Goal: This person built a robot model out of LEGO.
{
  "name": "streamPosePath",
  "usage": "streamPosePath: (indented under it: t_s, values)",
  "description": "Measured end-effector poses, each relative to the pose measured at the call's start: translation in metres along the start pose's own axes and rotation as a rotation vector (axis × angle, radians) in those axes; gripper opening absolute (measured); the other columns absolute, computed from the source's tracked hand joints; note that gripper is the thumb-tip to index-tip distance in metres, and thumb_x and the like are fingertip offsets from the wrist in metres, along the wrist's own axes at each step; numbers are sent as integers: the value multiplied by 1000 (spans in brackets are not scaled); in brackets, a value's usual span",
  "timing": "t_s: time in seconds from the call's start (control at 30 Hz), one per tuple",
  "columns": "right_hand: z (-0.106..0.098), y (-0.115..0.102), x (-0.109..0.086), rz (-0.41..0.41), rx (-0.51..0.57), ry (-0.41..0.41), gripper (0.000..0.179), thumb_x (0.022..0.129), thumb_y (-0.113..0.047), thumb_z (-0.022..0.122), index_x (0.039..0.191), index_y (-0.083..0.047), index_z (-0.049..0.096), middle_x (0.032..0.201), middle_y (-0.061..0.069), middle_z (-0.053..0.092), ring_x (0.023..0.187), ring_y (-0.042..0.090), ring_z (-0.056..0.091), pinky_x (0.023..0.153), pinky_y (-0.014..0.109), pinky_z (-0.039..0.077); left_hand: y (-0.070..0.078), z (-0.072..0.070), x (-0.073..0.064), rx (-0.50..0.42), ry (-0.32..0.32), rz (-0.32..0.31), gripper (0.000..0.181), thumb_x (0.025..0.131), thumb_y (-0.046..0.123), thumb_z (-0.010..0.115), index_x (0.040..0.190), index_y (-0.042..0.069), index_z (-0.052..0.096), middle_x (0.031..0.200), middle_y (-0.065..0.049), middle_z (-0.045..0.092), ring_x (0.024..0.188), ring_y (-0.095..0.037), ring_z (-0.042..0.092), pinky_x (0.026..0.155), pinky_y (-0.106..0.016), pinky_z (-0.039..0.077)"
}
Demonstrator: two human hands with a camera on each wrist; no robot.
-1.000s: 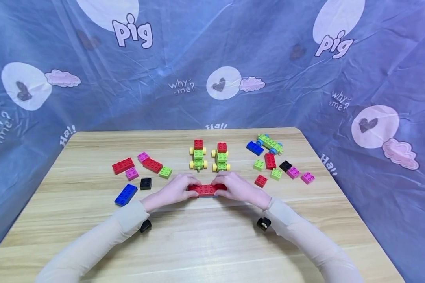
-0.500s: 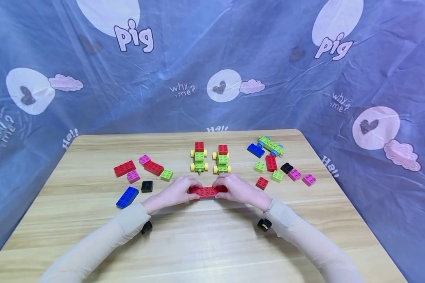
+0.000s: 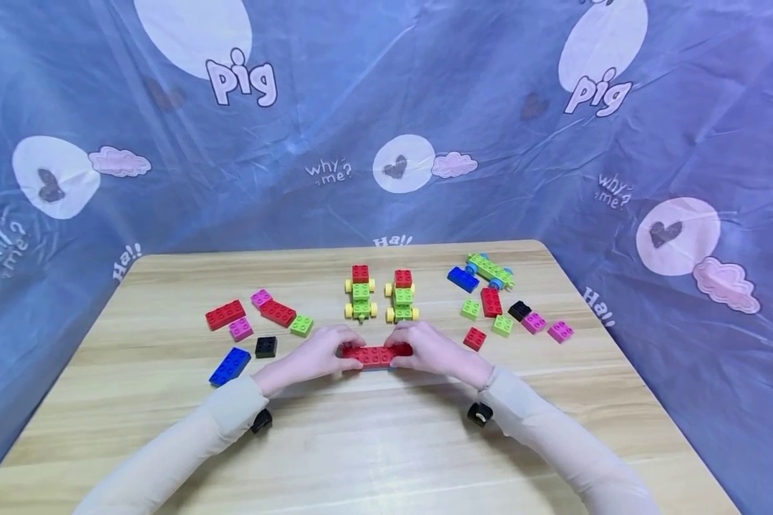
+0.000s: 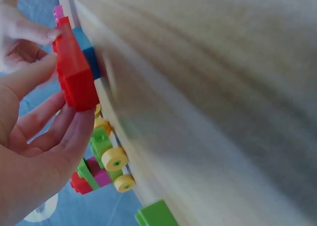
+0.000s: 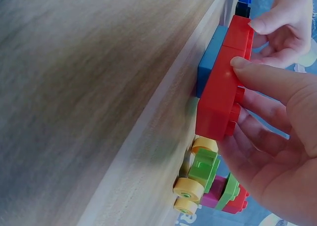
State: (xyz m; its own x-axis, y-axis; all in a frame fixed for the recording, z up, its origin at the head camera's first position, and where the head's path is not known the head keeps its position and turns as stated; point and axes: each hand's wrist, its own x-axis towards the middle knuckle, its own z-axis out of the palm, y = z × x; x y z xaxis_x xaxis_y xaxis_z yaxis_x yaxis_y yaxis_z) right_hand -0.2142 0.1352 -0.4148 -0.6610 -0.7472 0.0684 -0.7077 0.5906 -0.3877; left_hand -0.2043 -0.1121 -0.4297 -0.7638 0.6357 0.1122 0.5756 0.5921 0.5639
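Two red bricks (image 3: 376, 356) lie end to end in a row, with the seam between them showing in the right wrist view. Beneath their middle is a blue brick (image 5: 210, 60). My left hand (image 3: 318, 354) grips the left end of the row, thumb on the near side. At the other end, my right hand (image 3: 434, 355) pinches the right red brick (image 5: 218, 97), its thumb against the near face. The fingers on the far side are partly hidden in the head view.
Two green cars with yellow wheels, a left one (image 3: 361, 293) and a right one (image 3: 402, 297), stand beyond the hands. Loose bricks lie left, including a blue brick (image 3: 230, 366) and black brick (image 3: 266, 347). Several more lie right, near a blue-wheeled green base (image 3: 489, 270).
The head view has tilted slightly, so the table appears a little lower. Both hands keep their grip on the red bricks, with no clear movement over the table.
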Motion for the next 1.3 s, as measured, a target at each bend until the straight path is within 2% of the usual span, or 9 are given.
streamPosePath:
  t_s: [0.13,0.23,0.5,0.63,0.9,1.17,1.3]
  values:
    - [3,-1,0,6,4,-6,28,84,-19,79,109,-6,74,105,8,72,97,18,68,87,30,58,-5,-7,6,-99,17,-21,39,90,27,72,116,-1,68,108,-15,72,96,-22,68,87,-32,59]
    - [3,-1,-1,16,7,-8,28,84,-19,79,109,-6,74,105,8,72,97,18,68,87,30,58,-12,-16,16,-154,57,-69,39,92,26,70,120,-2,66,112,-17,71,99,-24,68,91,-35,59]
    - [3,3,0,10,8,-7,29,85,-18,78,111,-5,73,106,8,71,98,18,68,88,30,58,-30,-47,49,-180,223,-162,42,93,23,69,126,-3,63,121,-23,68,105,-32,67,93,-42,58]
    - [2,5,1,0,-3,7,29,85,-18,78,111,-5,73,107,8,71,99,18,68,88,30,58,-38,-56,64,-167,262,-192,45,93,24,69,127,-4,61,126,-25,65,109,-36,66,97,-44,56]
    - [3,5,1,9,-3,9,30,85,-18,78,112,-5,73,107,8,71,99,19,68,89,30,58,-52,-60,83,-131,228,-226,50,93,24,68,132,-4,57,134,-25,61,118,-40,61,104,-49,49]
    - [5,2,2,23,-4,8,31,85,-18,78,112,-4,72,107,8,71,99,19,68,89,30,58,-62,-55,88,-147,189,-216,48,92,18,68,133,-5,57,132,-26,62,117,-42,61,103,-50,50]
    - [6,1,0,35,-12,9,31,85,-18,78,113,-4,72,108,8,71,99,19,68,90,31,58,-63,-51,90,-147,191,-215,47,93,18,68,133,-4,57,129,-25,64,114,-40,64,102,-49,52]
